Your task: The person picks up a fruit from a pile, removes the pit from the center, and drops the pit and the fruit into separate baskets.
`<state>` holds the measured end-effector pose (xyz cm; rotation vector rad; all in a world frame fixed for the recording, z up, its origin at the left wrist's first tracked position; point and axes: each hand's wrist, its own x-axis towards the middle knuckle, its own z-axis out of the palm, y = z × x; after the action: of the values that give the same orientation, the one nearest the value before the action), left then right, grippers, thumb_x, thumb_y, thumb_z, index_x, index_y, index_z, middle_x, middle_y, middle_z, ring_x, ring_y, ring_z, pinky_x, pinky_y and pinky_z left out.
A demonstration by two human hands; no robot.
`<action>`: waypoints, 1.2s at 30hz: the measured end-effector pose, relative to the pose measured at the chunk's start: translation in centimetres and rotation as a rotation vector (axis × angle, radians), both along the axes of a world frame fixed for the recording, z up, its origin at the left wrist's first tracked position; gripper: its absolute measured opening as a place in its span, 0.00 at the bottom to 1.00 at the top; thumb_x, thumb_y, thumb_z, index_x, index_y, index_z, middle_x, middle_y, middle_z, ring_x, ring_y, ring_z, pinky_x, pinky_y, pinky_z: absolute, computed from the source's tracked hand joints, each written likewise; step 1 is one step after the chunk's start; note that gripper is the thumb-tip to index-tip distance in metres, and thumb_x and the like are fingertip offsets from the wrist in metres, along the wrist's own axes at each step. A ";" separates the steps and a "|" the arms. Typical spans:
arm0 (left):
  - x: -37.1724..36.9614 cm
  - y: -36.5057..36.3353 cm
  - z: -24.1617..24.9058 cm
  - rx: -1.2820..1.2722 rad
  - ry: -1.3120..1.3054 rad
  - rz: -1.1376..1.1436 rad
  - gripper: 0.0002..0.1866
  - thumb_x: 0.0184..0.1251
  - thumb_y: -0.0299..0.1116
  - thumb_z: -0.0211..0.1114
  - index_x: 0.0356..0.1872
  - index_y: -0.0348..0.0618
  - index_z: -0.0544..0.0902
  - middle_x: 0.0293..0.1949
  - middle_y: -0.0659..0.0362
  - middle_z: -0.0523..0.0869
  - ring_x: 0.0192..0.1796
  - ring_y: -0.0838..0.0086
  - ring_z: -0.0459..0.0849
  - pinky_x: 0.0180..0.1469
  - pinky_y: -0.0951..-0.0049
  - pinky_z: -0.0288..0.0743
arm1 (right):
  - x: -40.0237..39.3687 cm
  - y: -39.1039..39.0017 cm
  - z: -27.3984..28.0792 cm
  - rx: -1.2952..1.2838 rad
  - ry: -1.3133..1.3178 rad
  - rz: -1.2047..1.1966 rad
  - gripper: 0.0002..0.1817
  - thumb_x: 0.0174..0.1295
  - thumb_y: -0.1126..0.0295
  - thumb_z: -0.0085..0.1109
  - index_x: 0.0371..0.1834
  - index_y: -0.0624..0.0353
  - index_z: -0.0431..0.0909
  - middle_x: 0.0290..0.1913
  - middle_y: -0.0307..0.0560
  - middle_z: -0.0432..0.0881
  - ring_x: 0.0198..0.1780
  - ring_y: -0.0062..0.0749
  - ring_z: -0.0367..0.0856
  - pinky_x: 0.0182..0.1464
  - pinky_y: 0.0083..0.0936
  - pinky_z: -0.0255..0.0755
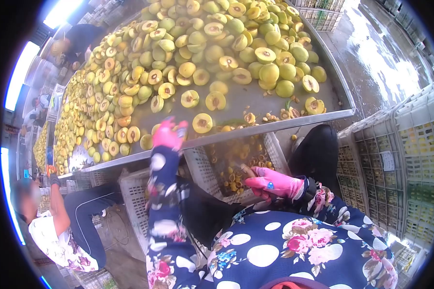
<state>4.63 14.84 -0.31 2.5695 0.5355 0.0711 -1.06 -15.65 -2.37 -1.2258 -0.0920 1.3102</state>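
My left hand [169, 136], in a pink glove, is over the near rim of the metal table [270, 126]. Its fingers look apart, somewhat blurred, with nothing clear in them. Close by lie a halved yellow-green stone fruit [202, 123] and other halves with brown pits. My right hand [277, 183], also pink-gloved, is closed around a slim tool with a light wooden end [247, 170]; the rest of the tool is hidden or blurred. Below and behind that hand, a white crate [276, 153] between my legs holds pits and small fruit pieces.
A big heap of fruit halves [178, 43] covers much of the table. Another white crate [134, 192] stands left of my knee. Stacked crates [395, 159] rise on the right. At the left sits a person [65, 231] with a gloved hand at the table edge.
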 end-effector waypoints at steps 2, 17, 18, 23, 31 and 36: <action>4.1 -0.6 -5.9 -0.029 0.142 -0.097 0.33 0.52 0.53 0.67 0.53 0.39 0.75 0.44 0.44 0.82 0.45 0.54 0.82 0.49 0.65 0.74 | 0.1 -0.4 0.2 -0.011 -0.018 -0.049 0.14 0.62 0.57 0.52 0.37 0.57 0.66 0.22 0.36 0.71 0.16 0.17 0.68 0.18 0.15 0.65; -4.9 -11.1 2.1 -2.031 -0.178 0.202 0.21 0.64 0.37 0.52 0.54 0.34 0.71 0.48 0.44 0.78 0.49 0.54 0.78 0.48 0.57 0.76 | 0.7 0.4 5.7 -0.037 -0.408 -0.118 0.18 0.64 0.60 0.52 0.49 0.63 0.67 0.22 0.38 0.75 0.20 0.19 0.72 0.23 0.18 0.66; -5.3 -11.2 1.7 -1.945 -0.177 0.120 0.22 0.66 0.41 0.51 0.55 0.36 0.70 0.51 0.43 0.76 0.51 0.54 0.77 0.49 0.56 0.76 | 0.6 0.3 6.5 -0.050 -0.421 -0.100 0.19 0.64 0.60 0.52 0.49 0.64 0.67 0.23 0.38 0.76 0.20 0.20 0.73 0.23 0.19 0.67; -6.7 -12.3 1.2 -1.961 -0.151 0.146 0.22 0.68 0.47 0.50 0.52 0.38 0.72 0.50 0.46 0.77 0.49 0.55 0.78 0.49 0.56 0.75 | -0.4 0.2 6.7 -0.107 -0.460 -0.093 0.17 0.65 0.61 0.51 0.47 0.64 0.68 0.22 0.39 0.76 0.22 0.21 0.74 0.25 0.21 0.67; -7.7 -14.1 2.1 -1.981 -0.298 0.210 0.21 0.72 0.43 0.47 0.53 0.35 0.72 0.48 0.47 0.78 0.48 0.62 0.78 0.50 0.65 0.75 | -1.6 0.7 5.6 -0.049 -0.459 -0.185 0.14 0.65 0.62 0.50 0.41 0.63 0.67 0.22 0.40 0.76 0.22 0.23 0.74 0.25 0.23 0.67; -7.9 -15.5 1.6 -1.864 -0.413 0.242 0.21 0.72 0.44 0.46 0.53 0.36 0.72 0.47 0.50 0.78 0.45 0.64 0.78 0.48 0.66 0.75 | -2.2 1.3 4.5 -0.020 -0.568 -0.211 0.13 0.65 0.64 0.50 0.39 0.64 0.66 0.22 0.41 0.75 0.22 0.23 0.74 0.25 0.23 0.67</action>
<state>-3.29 -0.67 1.26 0.6412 0.3811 0.1048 -3.25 -14.38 2.15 -1.5512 -0.3462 0.7556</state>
